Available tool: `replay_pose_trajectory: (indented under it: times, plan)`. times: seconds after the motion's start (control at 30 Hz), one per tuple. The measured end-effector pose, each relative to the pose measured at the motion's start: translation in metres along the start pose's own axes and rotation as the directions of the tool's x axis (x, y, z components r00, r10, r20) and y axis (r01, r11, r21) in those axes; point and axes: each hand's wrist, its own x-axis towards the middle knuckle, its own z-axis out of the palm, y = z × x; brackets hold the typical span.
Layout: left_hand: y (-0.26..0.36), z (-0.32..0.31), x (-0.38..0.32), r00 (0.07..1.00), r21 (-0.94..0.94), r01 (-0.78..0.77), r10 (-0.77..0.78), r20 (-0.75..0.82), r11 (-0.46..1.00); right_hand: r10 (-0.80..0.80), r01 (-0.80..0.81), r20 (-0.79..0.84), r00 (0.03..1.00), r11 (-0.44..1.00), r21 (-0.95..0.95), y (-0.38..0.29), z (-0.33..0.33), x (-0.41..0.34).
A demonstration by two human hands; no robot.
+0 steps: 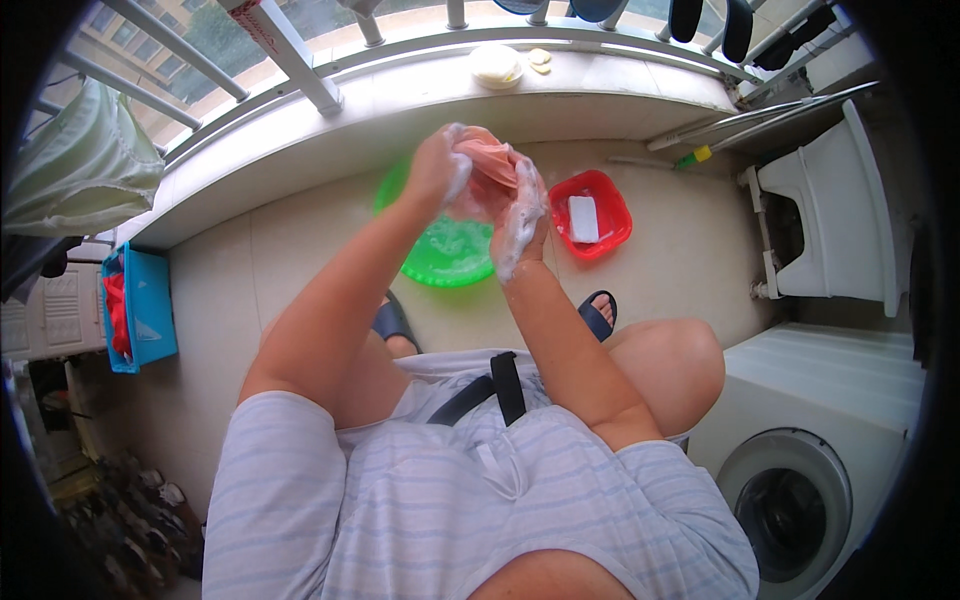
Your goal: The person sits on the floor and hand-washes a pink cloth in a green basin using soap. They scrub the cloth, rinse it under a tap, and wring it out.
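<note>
Between my two hands is a wet pink cloth (489, 159), bunched and partly covered in suds. My left hand (435, 169) grips its left side, with foam along the fingers. On the other side my right hand (523, 221) holds the cloth, thick lather running down to the wrist. Both hands are above a bright green plastic basin (450, 259) that contains foamy water; the hands and forearms hide part of it. To the right on the floor, a red plastic basin (616, 234) holds a white bar of soap (583, 219).
A blue crate (154, 307) with red fabric stands at left, below a hanging pale green garment (82, 161). At right are a white plastic stool (832, 206), poles (765, 124) and a front-loading washing machine (802, 397). A small bowl (495, 66) sits on the tiled ledge (405, 82).
</note>
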Motion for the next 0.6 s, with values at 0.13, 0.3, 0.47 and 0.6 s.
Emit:
replay_pose_trajectory:
  times: [0.13, 0.3, 0.47, 0.6]
  plan:
    - [0.028, 0.008, -0.008, 0.990, -0.109, 0.088, -0.074, 0.122, 0.990, 0.278, -0.278, 0.057, 0.959, 0.879, 0.387, 0.012, -0.020, -0.002]
    - [0.034, 0.034, -0.054, 0.913, 0.224, -0.202, 0.101, 0.395, 0.953, 0.401, -0.487, 0.278, 0.873, 0.698, 0.525, 0.008, -0.044, 0.010]
    - [0.058, 0.054, -0.091, 0.828, 0.281, -0.431, 0.252, 0.500, 0.857, 0.290, -0.290, 0.319, 0.902, 0.956, -0.048, 0.025, -0.100, 0.043]
    - [0.004, 0.051, -0.069, 0.843, 0.502, -0.535, 0.392, 0.368, 0.680, 0.305, -0.356, 0.226, 0.925, 0.903, 0.241, 0.023, -0.044, 0.027]
